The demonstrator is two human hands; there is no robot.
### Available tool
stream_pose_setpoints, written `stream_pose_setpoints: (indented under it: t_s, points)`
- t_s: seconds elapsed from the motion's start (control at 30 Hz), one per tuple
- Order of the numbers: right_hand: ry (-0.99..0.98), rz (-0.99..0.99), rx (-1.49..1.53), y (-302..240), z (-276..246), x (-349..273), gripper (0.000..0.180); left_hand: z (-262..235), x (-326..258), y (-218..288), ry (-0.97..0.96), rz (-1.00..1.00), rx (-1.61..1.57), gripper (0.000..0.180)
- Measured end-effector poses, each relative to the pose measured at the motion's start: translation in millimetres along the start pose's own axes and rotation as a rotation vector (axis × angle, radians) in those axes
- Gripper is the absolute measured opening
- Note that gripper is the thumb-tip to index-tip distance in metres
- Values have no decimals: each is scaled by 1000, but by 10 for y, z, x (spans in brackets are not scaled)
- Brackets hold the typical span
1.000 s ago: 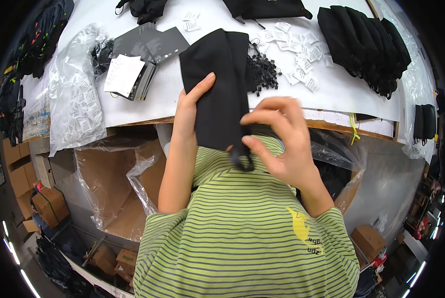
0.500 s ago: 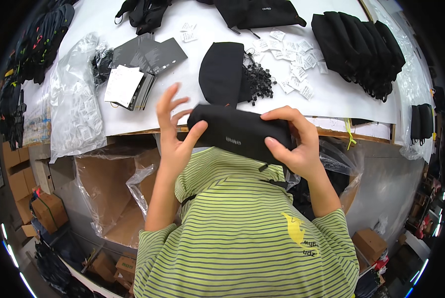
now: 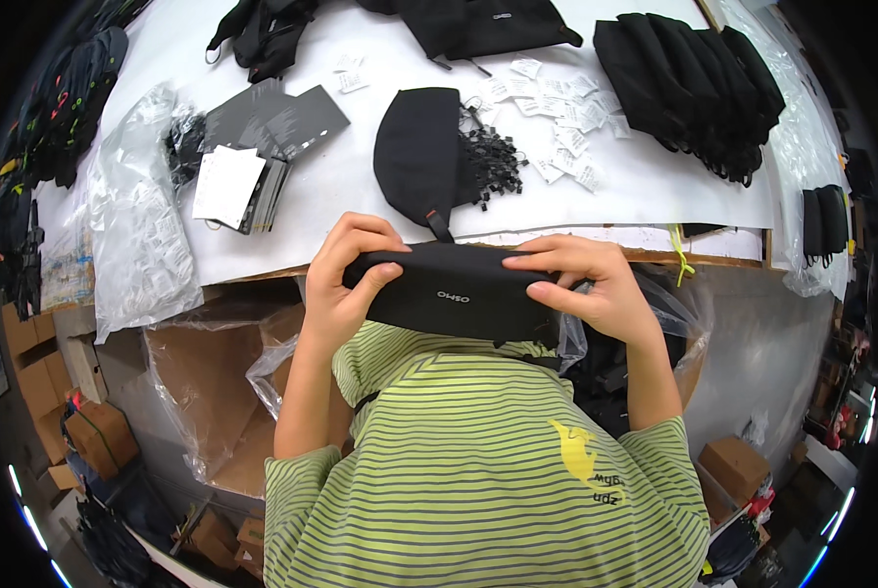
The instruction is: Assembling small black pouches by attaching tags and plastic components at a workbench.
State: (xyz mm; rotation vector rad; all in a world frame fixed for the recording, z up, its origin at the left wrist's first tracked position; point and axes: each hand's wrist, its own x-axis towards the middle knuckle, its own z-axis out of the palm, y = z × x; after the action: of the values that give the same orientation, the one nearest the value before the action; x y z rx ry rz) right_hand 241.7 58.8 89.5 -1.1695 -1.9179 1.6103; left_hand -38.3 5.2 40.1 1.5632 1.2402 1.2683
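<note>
A black fabric pouch (image 3: 439, 312) with small pale lettering is held in front of my shirt, just off the table's near edge. My left hand (image 3: 353, 272) grips its left end, thumb on the face and fingers curled over the top. At the opposite end, my right hand (image 3: 591, 284) pinches the pouch between thumb and fingers. Beyond it on the table lies another black pouch (image 3: 414, 152) with a short strap (image 3: 439, 227) pointing toward me. Beside that one is a pile of small black plastic fasteners (image 3: 496, 162).
White labels (image 3: 571, 113) are scattered right of the fasteners. A stack of black pouches (image 3: 689, 93) sits at far right. To the left are dark cards (image 3: 312, 122), white cards (image 3: 228, 186) and a clear plastic bag (image 3: 135, 225). Below the table edge stands a plastic-lined carton (image 3: 214, 382).
My left hand, fingers spread half a second ago, has closed on the pouch's left end. The pouch is lower and more level, its lettered face turned more into view. My view has shifted slightly.
</note>
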Motion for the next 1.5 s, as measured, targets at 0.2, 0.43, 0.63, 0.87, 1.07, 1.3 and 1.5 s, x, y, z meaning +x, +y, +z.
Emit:
stream_pose_setpoints:
  t_s: [0.2,0.43,0.63,0.87,1.07,1.3,1.5]
  points:
    - [5,-62,-28,-13,-160,49,28,42,58,44,-14,-114,56,18]
    - [795,-299,-389,-150,-1343,138,31,-391,-120,-251,336,-176,209,23]
    - [1149,-313,-1200,-273,-2668,298,35,-630,-171,-292,452,-210,262,21]
    - [958,48,-1459,147,-3138,663,37,-750,-154,-356,452,-145,520,25]
    - [996,-75,-1398,212,-3209,712,35,-1036,4,-506,468,-143,1068,47]
    - [912,-14,-1478,506,-3230,624,38,-1164,-12,-770,317,-216,1059,54]
    - [931,-379,-1438,346,-2235,867,32,-1110,-23,-668,377,-206,1068,40]
